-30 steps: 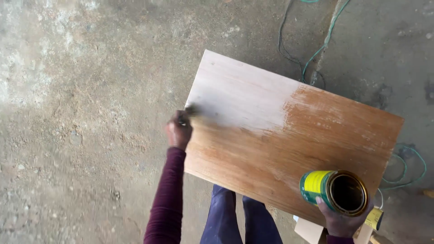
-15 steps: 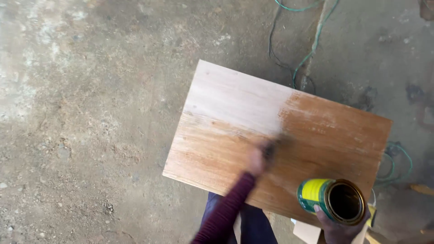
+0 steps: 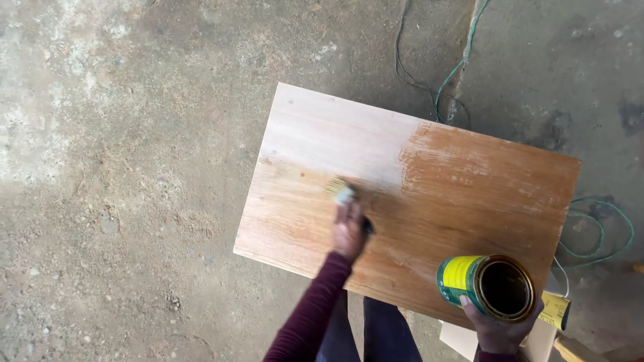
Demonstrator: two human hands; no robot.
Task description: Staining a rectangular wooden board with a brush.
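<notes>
A rectangular wooden board (image 3: 436, 181) lies tilted over the concrete floor. Its right and near parts are wet brown with stain; the far-left part is still pale. My left hand (image 3: 349, 231), in a maroon sleeve, grips a small paintbrush (image 3: 341, 192) whose bristles touch the board near its middle-left, at the edge of the pale patch. My right hand (image 3: 500, 330) holds an open round tin (image 3: 488, 286) with a yellow and green label, tipped toward me over the board's near right corner. Its inside looks dark.
Green and dark cables (image 3: 448, 74) run across the concrete floor (image 3: 121, 167) beyond the board, and a green loop (image 3: 600, 224) lies to its right. My legs in blue trousers (image 3: 365, 332) stand under the board's near edge. Pale wood pieces (image 3: 537, 342) sit by the tin.
My left hand swept the brush from the board's left edge rightward to the middle, then back left a little. The stained area on the near-left has grown. The tin stayed in place.
</notes>
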